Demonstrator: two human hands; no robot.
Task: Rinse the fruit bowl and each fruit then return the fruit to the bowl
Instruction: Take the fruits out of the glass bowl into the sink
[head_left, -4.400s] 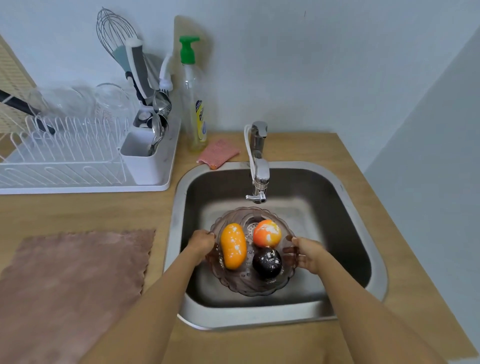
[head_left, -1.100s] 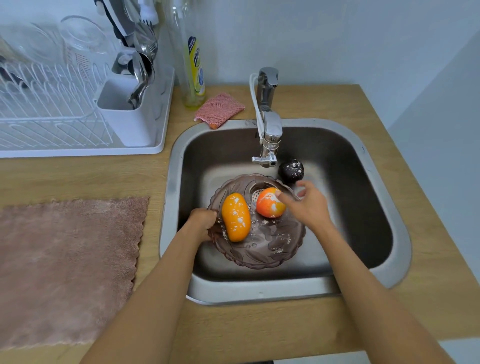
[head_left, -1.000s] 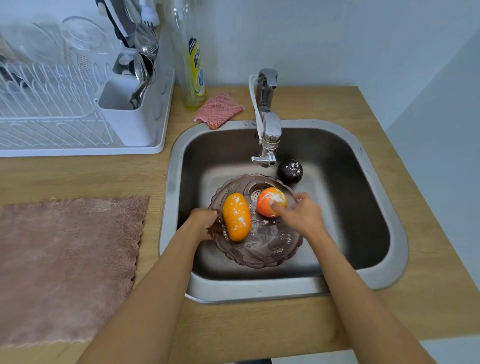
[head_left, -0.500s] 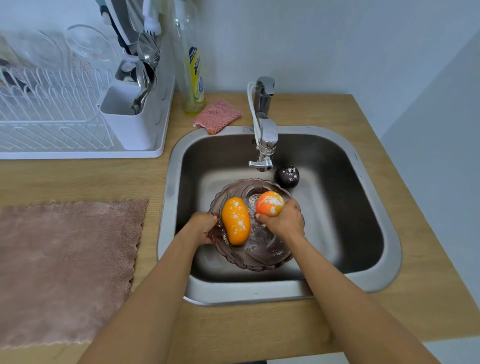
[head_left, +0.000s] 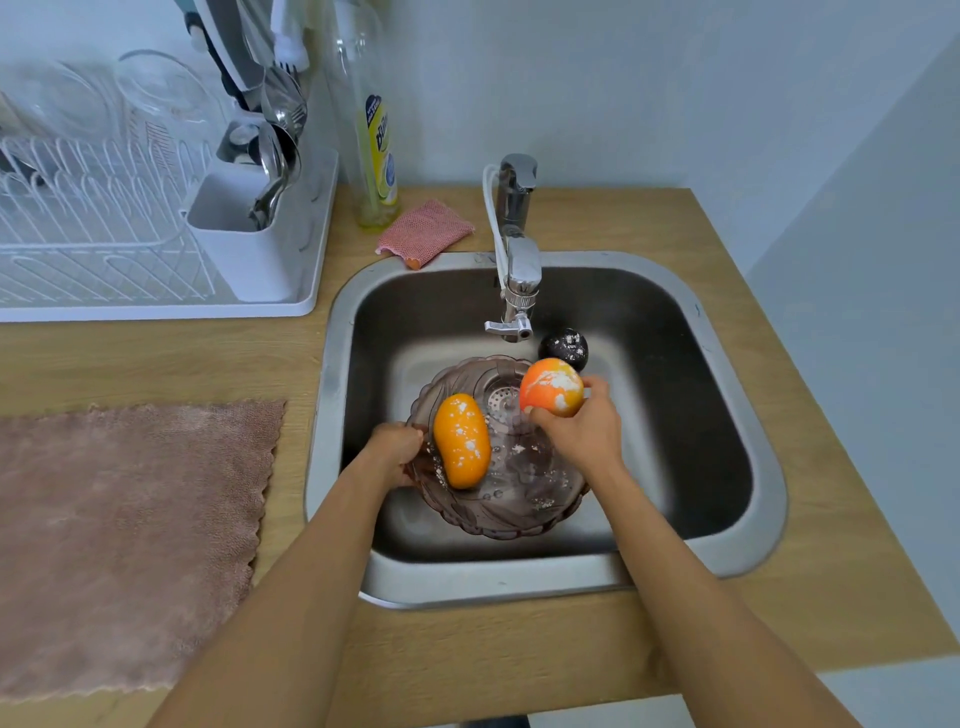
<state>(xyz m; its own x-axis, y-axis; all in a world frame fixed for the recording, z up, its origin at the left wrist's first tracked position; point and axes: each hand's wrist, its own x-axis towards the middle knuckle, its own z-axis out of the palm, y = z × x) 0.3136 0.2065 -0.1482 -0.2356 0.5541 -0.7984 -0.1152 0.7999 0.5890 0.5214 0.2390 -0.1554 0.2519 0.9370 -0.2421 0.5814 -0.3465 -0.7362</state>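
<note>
A smoky transparent fruit bowl (head_left: 498, 512) sits in the steel sink (head_left: 727, 525), below the faucet (head_left: 517, 270). My left hand (head_left: 392, 449) grips the bowl's left rim. An oblong orange mango (head_left: 461, 440), flecked with white, lies in the bowl's left half. My right hand (head_left: 582, 428) holds a round orange-red fruit (head_left: 550, 387) with white smears, lifted above the bowl's far right rim. A dark purple round fruit (head_left: 563, 347) rests on the sink floor just behind the bowl, to the right of the faucet spout.
A pink sponge (head_left: 423, 234) and a dish soap bottle (head_left: 374, 130) stand behind the sink. A white dish rack (head_left: 156, 234) with glasses and cutlery fills the back left. A brown towel (head_left: 124, 540) lies on the wooden counter (head_left: 810, 597) to the left.
The dark fruit has left the bowl and lies on the sink floor. My right hand closed on the orange-red fruit and raised it out of the bowl. My left hand stayed on the rim.
</note>
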